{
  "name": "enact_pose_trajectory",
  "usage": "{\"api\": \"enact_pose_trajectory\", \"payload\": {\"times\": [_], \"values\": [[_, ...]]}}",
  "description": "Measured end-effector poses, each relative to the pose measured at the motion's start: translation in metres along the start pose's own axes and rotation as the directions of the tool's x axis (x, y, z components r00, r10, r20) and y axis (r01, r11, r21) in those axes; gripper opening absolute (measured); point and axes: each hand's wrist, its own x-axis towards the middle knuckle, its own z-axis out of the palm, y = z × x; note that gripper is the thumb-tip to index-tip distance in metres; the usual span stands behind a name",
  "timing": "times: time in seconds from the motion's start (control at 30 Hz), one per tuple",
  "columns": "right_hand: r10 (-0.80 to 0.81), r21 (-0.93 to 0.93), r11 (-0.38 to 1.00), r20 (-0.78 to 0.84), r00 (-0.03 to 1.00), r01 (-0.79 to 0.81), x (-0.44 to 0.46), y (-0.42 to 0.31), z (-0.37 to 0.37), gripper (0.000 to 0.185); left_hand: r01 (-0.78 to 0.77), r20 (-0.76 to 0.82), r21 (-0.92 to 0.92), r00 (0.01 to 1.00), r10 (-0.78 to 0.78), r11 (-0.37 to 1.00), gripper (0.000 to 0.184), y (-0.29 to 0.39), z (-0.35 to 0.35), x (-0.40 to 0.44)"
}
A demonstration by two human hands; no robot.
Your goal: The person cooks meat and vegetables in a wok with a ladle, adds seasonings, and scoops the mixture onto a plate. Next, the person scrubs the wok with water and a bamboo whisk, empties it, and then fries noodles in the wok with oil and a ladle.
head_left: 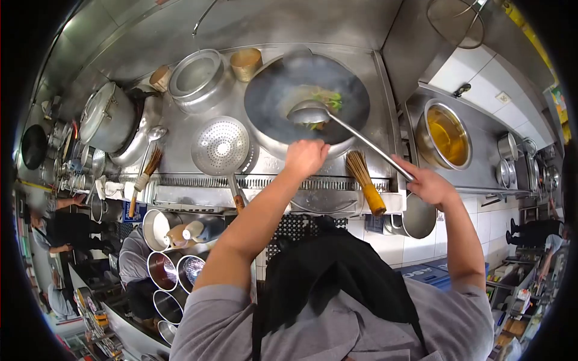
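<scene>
Right hand (428, 185) gripped the ladle (308, 112), left hand (307, 157) clenched the wok's (265, 99) near rim: stirring greens (328, 96) inside, apparently! Another turn likely called for steadiness.

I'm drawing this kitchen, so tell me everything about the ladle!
The ladle looks silvery and metallic, with a round bowl and a long handle. Its bowl is inside the wok, near green food; the handle slants over the rim to the right hand gripping its end. Whether it touches food is unclear.
</scene>
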Motion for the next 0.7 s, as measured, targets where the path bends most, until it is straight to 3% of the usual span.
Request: {"api": "enact_pose_trajectory", "payload": {"times": [0.13, 0.17, 0.23, 0.33, 0.4, 0.5, 0.6, 0.7], "values": [[0.198, -0.337, 0.922, -0.017, 0.98, -0.192, 0.053, -0.005, 0.047, 0.09, -0.025, -0.033, 0.07, 0.999, 0.027, 0.997, 0.036, -0.021, 0.044, -0.004], [0.232, -0.331, 0.915, -0.033, 0.972, -0.23, 0.057, -0.018, 0.047, 0.09, -0.032, 0.05, 0.07, 0.998, 0.028, 0.997, 0.036, -0.016, 0.041, -0.016], [0.291, -0.311, 0.903, -0.062, 0.955, -0.295, 0.064, -0.041, 0.046, 0.09, -0.119, 0.031, 0.116, 0.993, 0.116, 0.986, 0.034, -0.013, 0.044, -0.053], [0.199, -0.22, 0.947, -0.178, 0.964, -0.236, 0.041, -0.021, 0.063, 0.088, -0.189, 0.044, -0.002, 0.981, 0.189, 0.982, 0.036, 0.0, 0.018, -0.092], [0.262, 0.021, 0.965, -0.136, 0.955, -0.261, 0.017, -0.016, 0.079, 0.088, -0.149, -0.098, 0.008, 0.984, 0.149, 0.989, 0.038, 0.008, -0.001, -0.074], [0.294, 0.369, 0.898, -0.097, 0.951, -0.24, -0.011, -0.01, 0.118, 0.088, -0.006, -0.057, -0.041, 0.998, 0.004, 0.999, 0.033, -0.009, -0.015, -0.019], [0.087, 0.314, 0.949, -0.319, 0.944, 0.018, 0.004, 0.023, 0.186, 0.086, 0.01, -0.047, -0.02, 0.999, -0.011, 1.0, 0.033, -0.018, -0.008, 0.013], [0.227, 0.406, 0.905, -0.219, 0.949, -0.123, 0.035, 0.03, 0.182, 0.081, 0.073, 0.033, -0.027, 0.997, -0.072, 0.997, 0.027, -0.029, 0.019, 0.011]]}}
